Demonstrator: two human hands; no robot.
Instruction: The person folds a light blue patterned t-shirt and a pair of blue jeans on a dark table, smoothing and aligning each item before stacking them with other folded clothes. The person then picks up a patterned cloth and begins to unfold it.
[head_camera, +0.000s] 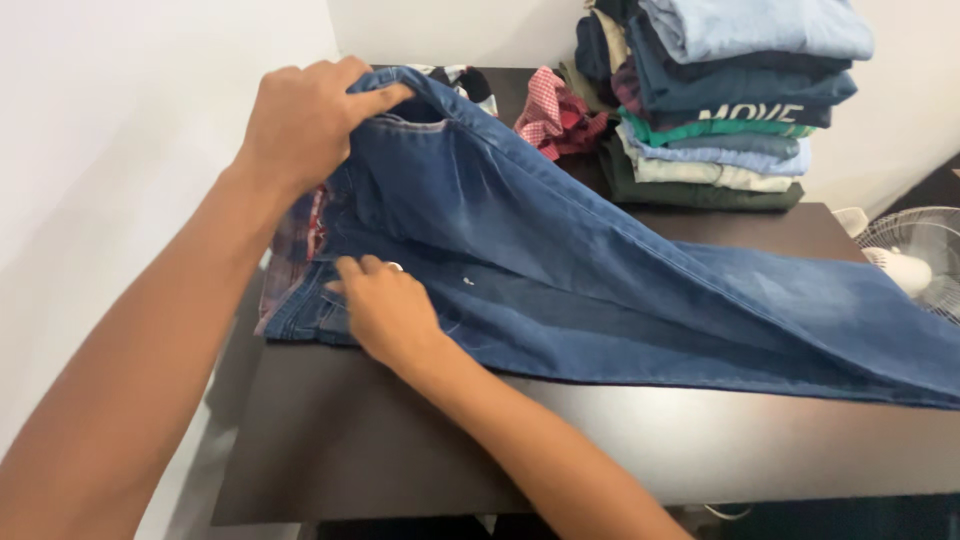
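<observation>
While the pair of faded blue denim jeans (600, 270) lies mostly spread out and unfolded on the dark brown wooden counter (400, 440), its long axis runs from the waistband at about ten o'clock to the leg ends at four o'clock, past the counter's right edge. The left hand (300, 120) has its grip closed on the raised waistband, and the right hand (385, 315) presses flat and open on the lower waist by a metal button. Folding looks barely begun, with a stack of folded clothes (720, 100) at one o'clock, a crumpled red checked cloth (550, 115) beside it, and a white fan (915, 255) at three o'clock.
</observation>
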